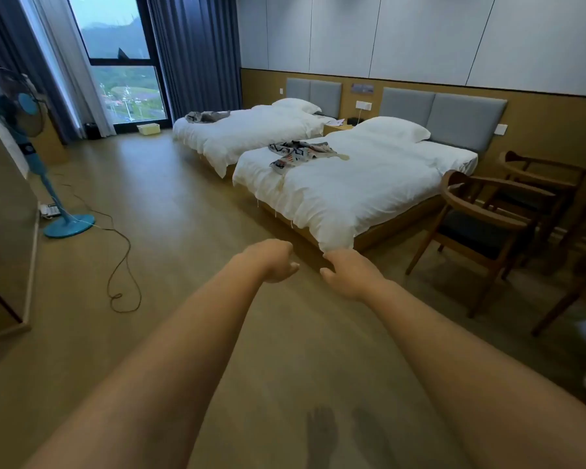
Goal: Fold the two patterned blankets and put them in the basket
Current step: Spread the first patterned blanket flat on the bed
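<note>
A: Where are the blankets?

B: Neither is folded yet. The colourful patterned blanket (301, 154) lies crumpled on the near bed (369, 191), at about twelve o'clock from the hands and well apart from them. The grey blanket (205, 116) is bunched on the far bed (251, 133), near eleven o'clock. The basket (148, 129) sits on the floor by the window, further round toward ten.

A: And the hands?

B: Both arms reach forward. The left grip (273, 260) and the right grip (349, 274) are loosely curled and hold nothing. The right one sits just below the near bed's duvet corner – whether it touches, I cannot tell.

A: So what does the approach need?

B: I'd go to the nearer blanket first and walk up the bed's left side until it is within easy reach. Then find two corners of one edge, one per grip, and shake it flat on the duvet before folding – a crumpled start would probably give a lumpy bundle that fits the basket badly.
</note>
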{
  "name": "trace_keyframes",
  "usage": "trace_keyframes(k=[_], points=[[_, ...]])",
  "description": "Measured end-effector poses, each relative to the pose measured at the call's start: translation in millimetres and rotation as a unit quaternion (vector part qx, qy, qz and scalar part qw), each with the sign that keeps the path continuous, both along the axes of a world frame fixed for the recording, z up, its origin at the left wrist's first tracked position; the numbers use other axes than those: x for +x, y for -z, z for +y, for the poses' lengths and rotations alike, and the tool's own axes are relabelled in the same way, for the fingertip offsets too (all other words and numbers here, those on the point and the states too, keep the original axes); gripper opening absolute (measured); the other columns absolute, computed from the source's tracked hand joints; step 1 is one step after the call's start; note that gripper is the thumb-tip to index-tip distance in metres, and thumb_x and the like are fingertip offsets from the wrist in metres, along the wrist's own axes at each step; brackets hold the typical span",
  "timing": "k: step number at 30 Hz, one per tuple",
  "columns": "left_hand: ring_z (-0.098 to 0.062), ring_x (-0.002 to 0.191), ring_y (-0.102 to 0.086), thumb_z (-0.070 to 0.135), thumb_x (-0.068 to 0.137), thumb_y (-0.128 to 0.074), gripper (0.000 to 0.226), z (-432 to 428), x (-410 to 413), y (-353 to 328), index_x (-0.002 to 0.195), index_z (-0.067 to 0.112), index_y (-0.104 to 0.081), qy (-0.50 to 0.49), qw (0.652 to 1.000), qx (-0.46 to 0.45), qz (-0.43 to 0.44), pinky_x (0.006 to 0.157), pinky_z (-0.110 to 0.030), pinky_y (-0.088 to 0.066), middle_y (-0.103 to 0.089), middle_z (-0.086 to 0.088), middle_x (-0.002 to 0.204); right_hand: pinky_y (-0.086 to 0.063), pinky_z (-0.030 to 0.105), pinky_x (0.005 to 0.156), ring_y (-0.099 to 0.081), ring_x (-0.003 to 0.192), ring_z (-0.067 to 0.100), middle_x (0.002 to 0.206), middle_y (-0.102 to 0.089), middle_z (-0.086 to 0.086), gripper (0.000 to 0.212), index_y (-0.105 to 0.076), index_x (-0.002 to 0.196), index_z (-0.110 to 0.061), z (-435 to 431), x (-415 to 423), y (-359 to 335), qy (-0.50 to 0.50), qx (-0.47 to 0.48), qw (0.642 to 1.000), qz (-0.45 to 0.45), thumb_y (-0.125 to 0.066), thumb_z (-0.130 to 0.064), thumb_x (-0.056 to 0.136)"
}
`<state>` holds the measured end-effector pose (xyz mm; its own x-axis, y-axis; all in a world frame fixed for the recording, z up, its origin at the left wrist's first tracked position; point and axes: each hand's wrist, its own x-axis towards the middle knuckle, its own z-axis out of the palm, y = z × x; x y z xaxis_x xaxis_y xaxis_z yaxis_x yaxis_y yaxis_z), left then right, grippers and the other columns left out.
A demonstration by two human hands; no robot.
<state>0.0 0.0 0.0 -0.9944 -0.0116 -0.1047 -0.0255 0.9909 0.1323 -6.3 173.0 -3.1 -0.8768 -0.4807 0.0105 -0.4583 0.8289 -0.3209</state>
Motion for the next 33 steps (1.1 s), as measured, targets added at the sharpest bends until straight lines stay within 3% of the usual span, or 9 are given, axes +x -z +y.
trace_keyframes(k=[11, 24, 28, 33], points=[[-0.025, 0.116, -0.051, 0.042, 0.093, -0.045, 0.047, -97.1, -180.9, -4.9, 0.129, 0.01, -0.046, 0.006, 1.0, 0.001, -0.013, 0.09, -0.035, -0.042, -0.053, -0.009, 0.13, -0.047, 0.039, 0.093, -0.054, 0.108, 0.027, 0.122, -0.055, 0.011, 0.032, -0.051, 0.119, -0.008, -91.4, -184.5, 6.4, 0.025, 0.016, 1.0, -0.009, -0.041, -0.027, 0.095], [-0.025, 0.119, -0.051, 0.039, 0.091, -0.05, 0.049, -157.9, -415.9, 14.5, 0.132, 0.013, -0.045, 0.01, 0.999, 0.016, -0.03, 0.089, -0.033, -0.041, -0.052, -0.008, 0.133, -0.036, 0.037, 0.102, -0.044, 0.125, 0.027, 0.138, -0.046, 0.01, 0.041, -0.044, 0.133, -0.012, -161.8, -423.9, 22.2, 0.015, 0.027, 0.999, -0.009, -0.041, -0.029, 0.095], [-0.025, 0.114, -0.052, 0.04, 0.091, -0.05, 0.045, -171.4, -509.7, 14.5, 0.126, 0.012, -0.048, 0.003, 0.999, 0.015, -0.049, 0.082, -0.031, -0.04, -0.054, -0.007, 0.128, -0.037, 0.038, 0.1, -0.046, 0.122, 0.028, 0.134, -0.049, 0.01, 0.038, -0.048, 0.128, -0.01, -175.9, -521.0, 21.3, 0.008, 0.019, 1.0, -0.012, -0.038, -0.029, 0.096], [-0.019, 0.091, -0.049, 0.04, 0.09, -0.049, 0.04, -192.2, -615.4, 6.7, 0.119, 0.012, -0.051, -0.013, 0.999, 0.016, -0.045, 0.072, -0.03, -0.038, -0.057, -0.008, 0.119, -0.036, 0.038, 0.102, -0.044, 0.125, 0.028, 0.138, -0.047, 0.01, 0.04, -0.046, 0.13, -0.01, -197.3, -629.3, 18.9, 0.0, 0.029, 0.999, -0.017, -0.037, -0.03, 0.097]])
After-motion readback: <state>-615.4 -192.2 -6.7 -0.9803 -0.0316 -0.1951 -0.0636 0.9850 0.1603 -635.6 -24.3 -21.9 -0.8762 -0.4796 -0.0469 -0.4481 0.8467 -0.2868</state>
